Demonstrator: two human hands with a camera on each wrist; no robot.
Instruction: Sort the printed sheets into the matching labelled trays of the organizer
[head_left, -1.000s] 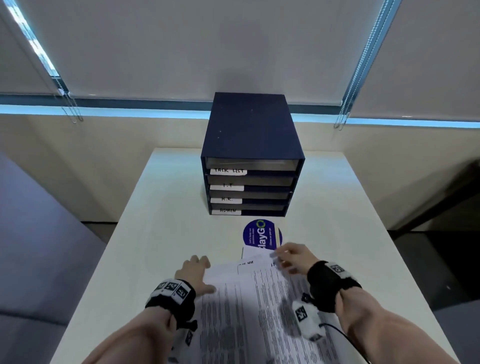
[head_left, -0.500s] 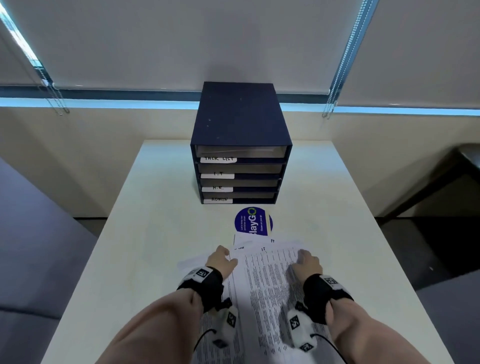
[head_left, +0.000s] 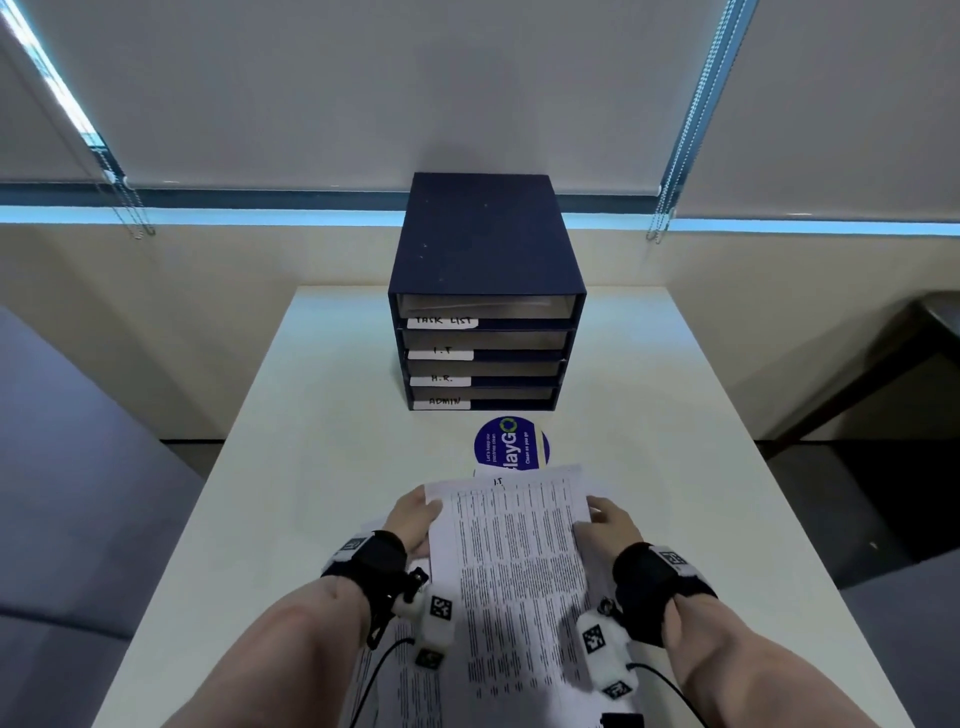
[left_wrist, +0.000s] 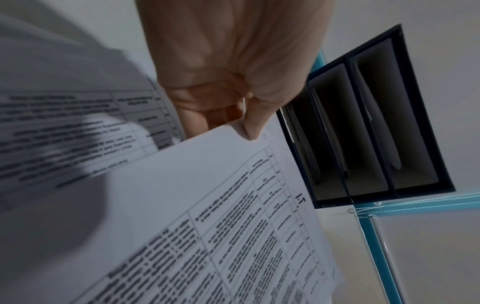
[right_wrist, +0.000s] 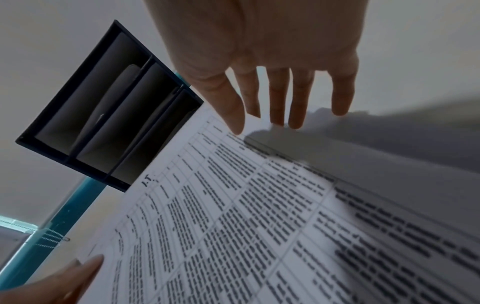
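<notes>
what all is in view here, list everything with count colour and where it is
organizer: one, dark blue, far middle of the table, four trays labelled task list, i.t, h.r, admin from top down
held sheet: one, white with black print, marked i.t at its top, lifted between both hands
other sheets: several, exact count unclear, white with print, on the table under the held sheet
round sticker: one, blue with white and green lettering, on the table between organizer and sheets
table: one, white
window blinds: pale grey, behind the table
left hand: pinches the sheet's left edge
right hand: at the sheet's right edge, thumb on top, fingers straight
</notes>
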